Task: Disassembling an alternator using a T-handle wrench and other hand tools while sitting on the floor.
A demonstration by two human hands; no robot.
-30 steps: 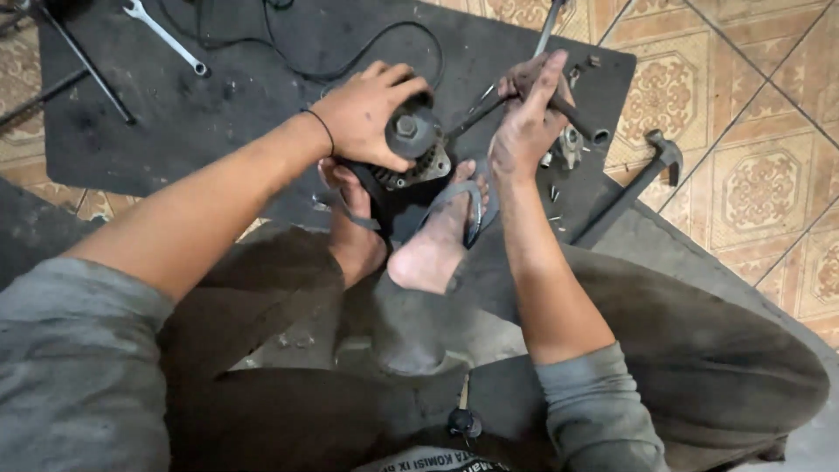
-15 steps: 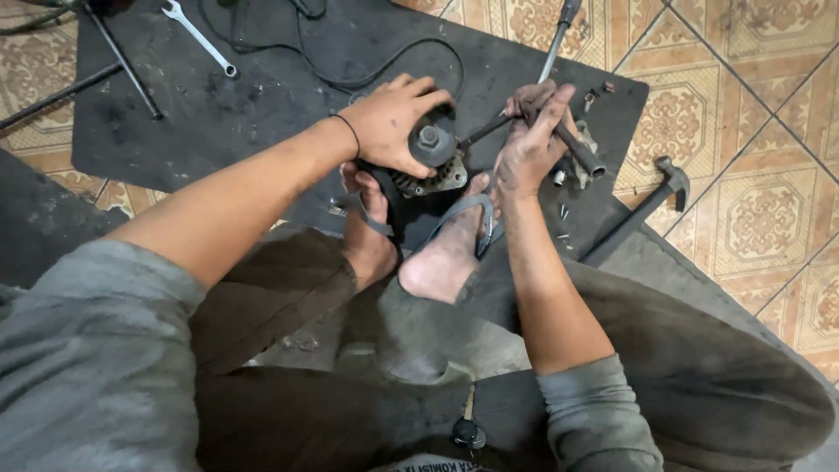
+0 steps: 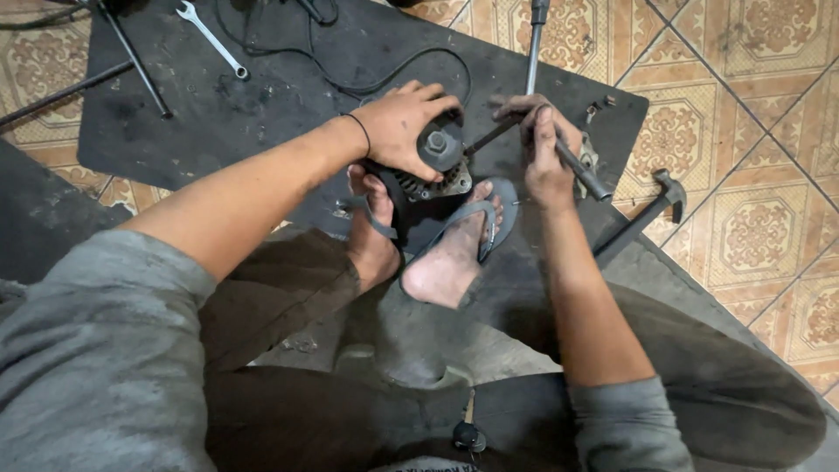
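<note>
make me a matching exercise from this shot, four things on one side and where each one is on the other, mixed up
Things:
1. left hand
2. right hand
3. hammer
4. spanner

Places:
A. lying on the dark mat at the top left, away from both hands
B. gripping a metal rod beside the round part
C. resting on top of the round metal part held between the feet
D. lying at the mat's right edge, head towards the patterned tiles

Pairs: 1-C, 2-B, 3-D, 4-A

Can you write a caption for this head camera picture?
Left hand steadies a motor part clamped between sandalled feet while right hand grips a wrench.
</note>
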